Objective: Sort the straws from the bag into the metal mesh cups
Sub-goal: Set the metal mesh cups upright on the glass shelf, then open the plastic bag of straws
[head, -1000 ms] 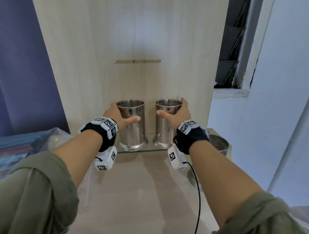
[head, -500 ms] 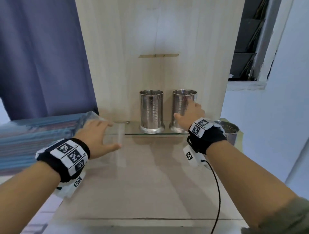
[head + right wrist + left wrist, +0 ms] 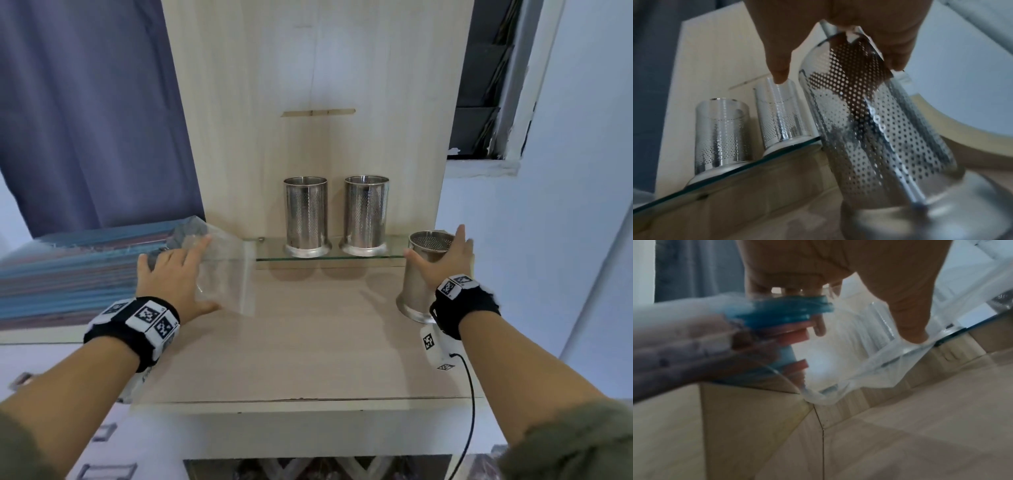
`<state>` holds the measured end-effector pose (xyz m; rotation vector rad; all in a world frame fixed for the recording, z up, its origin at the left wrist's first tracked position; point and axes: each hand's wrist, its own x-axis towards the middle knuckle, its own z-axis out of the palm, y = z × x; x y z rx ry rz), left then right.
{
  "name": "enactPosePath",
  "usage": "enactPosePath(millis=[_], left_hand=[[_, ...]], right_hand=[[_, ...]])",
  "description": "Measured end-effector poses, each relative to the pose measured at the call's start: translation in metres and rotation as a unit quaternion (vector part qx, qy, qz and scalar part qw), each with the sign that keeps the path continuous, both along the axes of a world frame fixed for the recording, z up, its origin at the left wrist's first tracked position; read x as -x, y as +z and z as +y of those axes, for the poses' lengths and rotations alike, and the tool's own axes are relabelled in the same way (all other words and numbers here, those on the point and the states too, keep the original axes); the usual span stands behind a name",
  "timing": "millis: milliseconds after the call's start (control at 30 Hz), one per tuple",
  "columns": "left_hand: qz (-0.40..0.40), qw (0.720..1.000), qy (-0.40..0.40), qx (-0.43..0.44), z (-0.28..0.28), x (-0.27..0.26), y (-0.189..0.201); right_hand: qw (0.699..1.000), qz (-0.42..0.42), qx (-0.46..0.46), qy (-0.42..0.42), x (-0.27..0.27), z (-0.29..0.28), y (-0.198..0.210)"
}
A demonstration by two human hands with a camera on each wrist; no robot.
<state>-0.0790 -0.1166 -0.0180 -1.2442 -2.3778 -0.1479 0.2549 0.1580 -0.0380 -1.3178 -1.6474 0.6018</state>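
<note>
Two tall metal mesh cups, one on the left (image 3: 306, 216) and one on the right (image 3: 365, 214), stand side by side on a glass shelf (image 3: 394, 256). A third mesh cup (image 3: 419, 284) stands on the wooden top at the right. My right hand (image 3: 442, 260) spans its upper part with thumb left of the rim and fingers straight on the right side (image 3: 896, 56). My left hand (image 3: 174, 270) lies with spread fingers on a clear plastic bag (image 3: 222, 277). The bag holds blue and red straws (image 3: 68, 267), whose ends (image 3: 785, 318) show near my fingertips.
A wooden back panel (image 3: 315, 85) rises behind the shelf. A blue curtain (image 3: 85, 120) hangs at the left and a white wall (image 3: 565, 240) stands at the right. The wooden top (image 3: 308, 342) ends at a front edge near me, with a black cable (image 3: 471, 411) hanging off it.
My left hand let go of the left cup and moved left onto the bag. My right hand left the right shelf cup and moved right to the third cup.
</note>
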Motion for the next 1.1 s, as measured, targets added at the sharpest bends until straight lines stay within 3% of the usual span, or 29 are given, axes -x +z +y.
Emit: enactPosePath(millis=[133, 367, 500, 633, 700, 867, 933, 1033, 1100], left_hand=[[0.013, 1.0, 0.009, -0.021, 0.006, 0.002, -0.008], [0.0, 0.999, 0.037, -0.027, 0.022, 0.007, 0.001], [0.011, 0.998, -0.02, -0.052, 0.026, 0.003, 0.02], [-0.052, 0.956, -0.134, -0.255, 0.026, -0.002, 0.039], [-0.11, 0.946, -0.146, -0.266, 0.025, -0.008, 0.052], [-0.144, 0.918, -0.183, -0.321, 0.024, -0.036, 0.082], [-0.153, 0.898, -0.195, -0.362, 0.025, -0.049, 0.097], [-0.181, 0.863, -0.212, -0.422, 0.027, -0.06, 0.124], [-0.195, 0.843, -0.213, -0.455, 0.026, -0.067, 0.143]], right_hand=[[0.996, 0.084, 0.012, 0.022, 0.006, 0.008, -0.004], [0.995, 0.066, -0.024, 0.069, 0.019, 0.01, -0.009], [0.991, 0.089, -0.007, 0.098, 0.019, 0.013, -0.015], [0.99, 0.096, -0.01, 0.107, 0.019, 0.011, -0.016], [0.988, 0.103, -0.013, 0.115, 0.018, 0.009, -0.014], [0.991, 0.069, -0.011, 0.114, 0.017, 0.003, -0.012], [0.996, 0.015, -0.009, 0.091, 0.016, -0.001, -0.01], [0.981, -0.13, -0.141, 0.021, 0.028, -0.024, 0.008], [0.957, -0.126, -0.239, 0.106, 0.045, -0.053, 0.036]])
